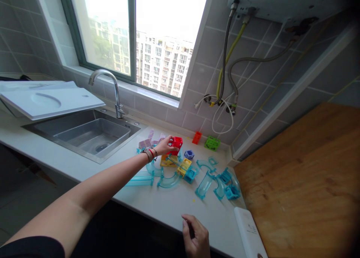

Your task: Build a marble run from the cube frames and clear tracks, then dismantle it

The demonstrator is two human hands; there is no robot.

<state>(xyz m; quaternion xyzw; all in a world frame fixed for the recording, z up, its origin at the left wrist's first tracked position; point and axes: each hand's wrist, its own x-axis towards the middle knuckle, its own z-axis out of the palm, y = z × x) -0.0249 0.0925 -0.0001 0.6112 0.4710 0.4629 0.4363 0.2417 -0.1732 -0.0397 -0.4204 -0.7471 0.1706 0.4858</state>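
Observation:
My left hand (164, 147), reaching across the counter, grips a red hollow plastic block (177, 145) between thumb and fingers. The block is above an orange-yellow block (168, 161) and clear blue track pieces; whether it touches them is hard to tell. Right beside these, a yellow block (184, 167) joins a blue block (190, 174). A curved clear blue track (170, 181) lies in front. Behind my left wrist are light purple pieces (145, 143). My right hand (196, 236) rests at the counter's front edge, fingers curled in, with nothing visible in it.
A sink (92, 136) with a tap (117, 96) lies left, a white panel (53, 100) over its back corner. Red (197, 138), green (212, 143) and purple (189, 155) blocks stand toward the wall. More blue tracks (204, 185) lie right, near a wooden board (303, 175).

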